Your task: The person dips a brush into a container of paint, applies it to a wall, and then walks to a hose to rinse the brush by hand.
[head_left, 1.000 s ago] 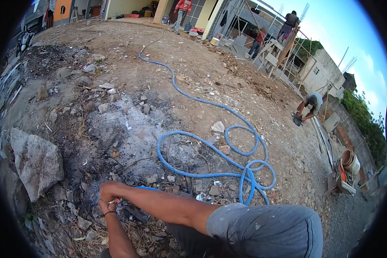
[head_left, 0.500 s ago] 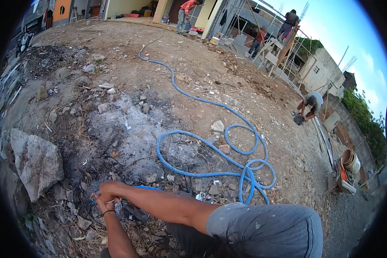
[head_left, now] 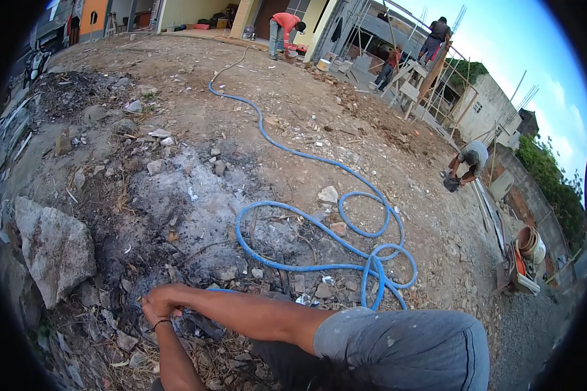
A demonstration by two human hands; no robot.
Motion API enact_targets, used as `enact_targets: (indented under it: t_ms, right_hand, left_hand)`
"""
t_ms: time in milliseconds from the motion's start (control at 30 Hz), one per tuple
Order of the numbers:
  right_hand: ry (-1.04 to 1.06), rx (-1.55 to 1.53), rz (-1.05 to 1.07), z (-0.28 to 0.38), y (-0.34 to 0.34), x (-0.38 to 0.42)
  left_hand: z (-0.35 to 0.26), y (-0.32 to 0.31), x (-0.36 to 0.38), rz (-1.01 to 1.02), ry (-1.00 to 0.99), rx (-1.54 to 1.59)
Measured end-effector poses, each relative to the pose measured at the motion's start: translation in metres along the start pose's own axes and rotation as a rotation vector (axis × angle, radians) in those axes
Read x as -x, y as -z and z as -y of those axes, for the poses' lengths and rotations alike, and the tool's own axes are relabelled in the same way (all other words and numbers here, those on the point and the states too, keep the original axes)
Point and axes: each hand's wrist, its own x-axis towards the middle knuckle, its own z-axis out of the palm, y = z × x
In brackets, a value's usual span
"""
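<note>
My right hand (head_left: 163,298) and my left hand (head_left: 152,314) are pressed together at the lower left, low over the charred ground. The fingers of both are curled in, and I cannot tell what is between them. A dark band (head_left: 162,321) circles my left wrist. From the right, my bare right arm reaches across under a grey, paint-spotted sleeve (head_left: 404,345). A blue hose (head_left: 306,268) lies in loops beyond this arm. Part of it shows along the forearm's far edge, leading toward my hands before the arm hides it.
A large grey rock (head_left: 55,251) lies left of my hands, amid rubble and pale ash (head_left: 209,189). One person crouches at the right (head_left: 473,156); another bends near the building (head_left: 285,29). Others are by the scaffolding (head_left: 407,85). Stacked buckets (head_left: 531,246) stand at the far right.
My left fingers, spread slightly below the right hand before, are now folded in against it. The person in red by the building has bent lower. The hose loops look unchanged.
</note>
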Motion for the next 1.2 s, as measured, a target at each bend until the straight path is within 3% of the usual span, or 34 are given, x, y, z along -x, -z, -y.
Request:
enact_targets:
  t_ms: [67, 167, 267, 300, 333, 400, 467, 500, 533, 567, 600, 633, 733, 833, 900, 1033, 1100, 1200]
  right_hand:
    - [0.012, -0.001, 0.015, 0.002, -0.005, 0.000]
    - [0.023, -0.004, 0.026, 0.004, -0.009, 0.002]
    - [0.037, -0.011, 0.039, 0.005, -0.014, 0.002]
    - [0.044, -0.012, 0.045, 0.007, -0.016, 0.002]
    - [0.050, -0.012, 0.049, 0.008, -0.016, 0.001]
    - [0.065, -0.006, 0.058, 0.009, -0.019, -0.001]
    - [0.075, 0.025, 0.056, 0.007, -0.015, 0.001]
    - [0.074, 0.048, 0.057, 0.005, -0.011, 0.004]
    - [0.086, 0.065, 0.072, 0.010, -0.010, 0.007]
    - [0.052, 0.027, 0.066, 0.005, 0.003, 0.008]
    - [0.070, -0.026, 0.000, -0.002, 0.009, 0.004]
    - [0.107, 0.124, -0.020, -0.013, 0.012, -0.013]
    - [-0.020, -0.013, -0.021, -0.021, 0.033, -0.005]
    - [-0.013, -0.054, 0.001, -0.021, 0.043, 0.005]
    - [-0.120, -0.090, -0.123, -0.025, 0.043, -0.001]
    - [-0.036, -0.097, -0.048, -0.024, 0.037, 0.000]
    - [-0.158, -0.076, -0.118, -0.022, 0.035, -0.008]
    - [-0.137, -0.052, -0.131, -0.014, 0.034, 0.003]
  left_hand:
    - [-0.016, -0.012, 0.012, 0.177, 0.146, 0.067]
    - [-0.020, -0.019, 0.017, 0.089, 0.273, 0.520]
    - [-0.028, -0.016, 0.005, -0.018, 0.642, 1.643]
    - [-0.031, -0.016, 0.001, -0.023, 0.742, 1.863]
    - [-0.033, -0.017, -0.006, 0.000, 0.734, 1.867]
    - [-0.043, -0.019, -0.018, -0.231, 0.215, 1.014]
    - [-0.051, -0.036, -0.007, -0.237, 0.183, 1.161]
    - [-0.059, -0.060, 0.004, -0.387, 0.085, 0.963]
    - [-0.054, -0.051, 0.006, -0.262, 0.069, 0.678]
    - [-0.037, -0.019, -0.006, 0.137, 0.154, 0.690]
    - [-0.048, -0.053, 0.013, -0.074, 0.111, 0.637]
    - [-0.044, -0.057, 0.014, -0.130, 0.150, 0.698]
    - [-0.059, -0.090, 0.042, -0.270, 0.146, 0.725]
    - [-0.061, -0.081, 0.044, -0.213, 0.227, 0.737]
    - [-0.064, -0.100, 0.052, -0.373, 0.183, 0.361]
    - [-0.047, -0.103, 0.045, -0.374, 0.148, 0.030]
    - [-0.038, -0.098, 0.045, -0.299, 0.113, 0.157]
    - [-0.053, -0.114, 0.064, -0.228, 0.139, 0.325]
